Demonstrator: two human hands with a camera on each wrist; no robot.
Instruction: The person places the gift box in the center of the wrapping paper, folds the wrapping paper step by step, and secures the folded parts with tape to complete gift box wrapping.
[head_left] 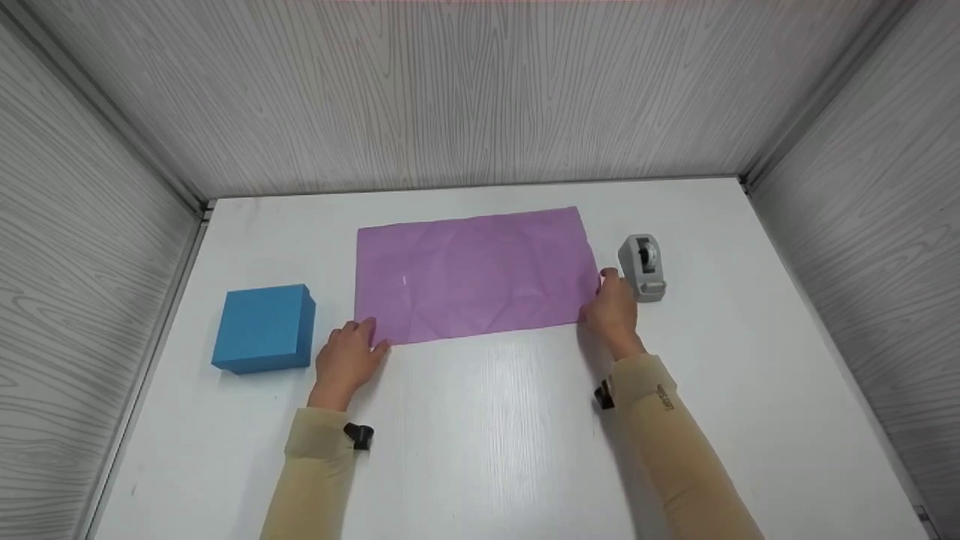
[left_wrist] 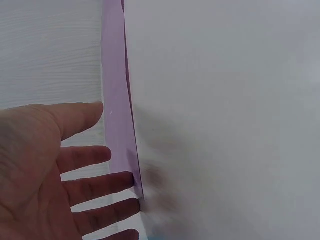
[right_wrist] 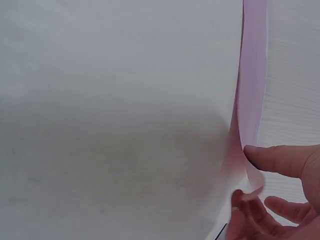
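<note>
A creased sheet of purple paper (head_left: 472, 274) lies on the white table. At its near left corner rests my left hand (head_left: 349, 360), fingers extended; in the left wrist view the fingertips (left_wrist: 122, 181) touch the paper's edge strip (left_wrist: 115, 85). My right hand (head_left: 613, 307) holds the near right corner. In the right wrist view the paper (right_wrist: 253, 85) curls up at that corner between the thumb (right_wrist: 275, 157) and the bent fingers. A grey tape dispenser (head_left: 632, 274) stands just beyond the right hand. To the left of my left hand sits a blue box (head_left: 262, 326).
The white tabletop (head_left: 480, 435) is bounded by a wood-grain panel (head_left: 465, 90) at the back and panels on both sides. Black wrist straps with small mounts (head_left: 360, 436) show at both cuffs.
</note>
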